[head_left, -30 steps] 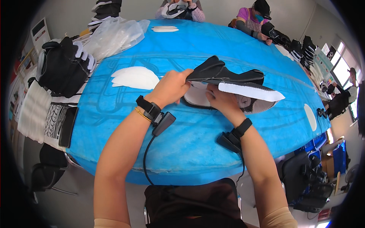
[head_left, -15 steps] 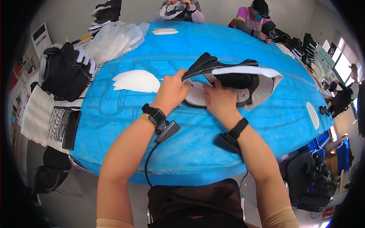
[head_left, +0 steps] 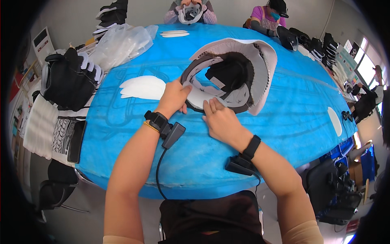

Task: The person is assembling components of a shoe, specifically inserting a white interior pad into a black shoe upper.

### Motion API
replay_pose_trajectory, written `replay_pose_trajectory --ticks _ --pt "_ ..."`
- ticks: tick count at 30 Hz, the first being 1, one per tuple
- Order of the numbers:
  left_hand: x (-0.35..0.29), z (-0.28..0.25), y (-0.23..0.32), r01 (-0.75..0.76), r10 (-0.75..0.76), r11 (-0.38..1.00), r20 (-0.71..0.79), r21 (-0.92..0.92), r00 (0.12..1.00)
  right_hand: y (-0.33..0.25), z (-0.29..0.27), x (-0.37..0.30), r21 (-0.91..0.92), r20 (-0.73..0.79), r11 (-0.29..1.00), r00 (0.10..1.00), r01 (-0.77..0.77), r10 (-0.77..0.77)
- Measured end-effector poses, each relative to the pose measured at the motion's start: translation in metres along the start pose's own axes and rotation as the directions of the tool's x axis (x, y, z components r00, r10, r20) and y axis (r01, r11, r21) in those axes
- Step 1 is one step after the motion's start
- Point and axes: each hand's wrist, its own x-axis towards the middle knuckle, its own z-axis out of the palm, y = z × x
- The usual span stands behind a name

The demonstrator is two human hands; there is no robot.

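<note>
- Black-and-white cap [head_left: 235, 75], opening side up, over blue-covered bench [head_left: 191, 171].
- In left hand [head_left: 174, 97]: cap's near-left rim, pinched.
- Under right hand [head_left: 223, 124]: near rim, touched by fingertips; grip unclear.
- White rounded pieces [head_left: 142, 87], on bench, left.

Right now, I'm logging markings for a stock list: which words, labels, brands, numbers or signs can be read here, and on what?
None reads clearly enough to quote.
White label inside the black-and-white sewn piece: too small to read.
Dark marks on that piece's inner lining: not legible as text.
Greenish board by the right wall: too far and blurred to read.
</note>
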Motion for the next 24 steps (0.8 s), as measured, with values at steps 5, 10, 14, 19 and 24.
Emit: replay_pose_trajectory --ticks 5,10,14,19,24 --pt "-0.005 0.013 -0.001 -0.047 0.060 0.995 -0.142 0.092 0.988 0.004 -0.005 0.010 -0.034 0.121 0.999 0.993 0.007 -0.003" --pt "-0.005 0.027 0.004 -0.073 0.092 0.987 -0.133 0.145 0.987 0.010 -0.008 0.008 0.040 0.151 0.999 0.989 0.001 -0.007" --pt "-0.002 0.027 0.001 0.002 0.028 0.973 -0.127 0.231 0.991 0.002 -0.010 0.010 0.034 0.102 0.999 0.994 -0.037 0.034" --pt "0.003 0.026 -0.011 0.044 -0.023 0.993 -0.180 0.114 0.983 -0.004 -0.005 0.008 0.030 0.055 0.992 0.991 -0.126 0.124" --pt "0.005 0.026 -0.002 -0.229 0.292 0.953 -0.399 0.199 0.870 0.002 0.001 0.000 -0.001 -0.060 0.998 0.996 -0.059 0.059"
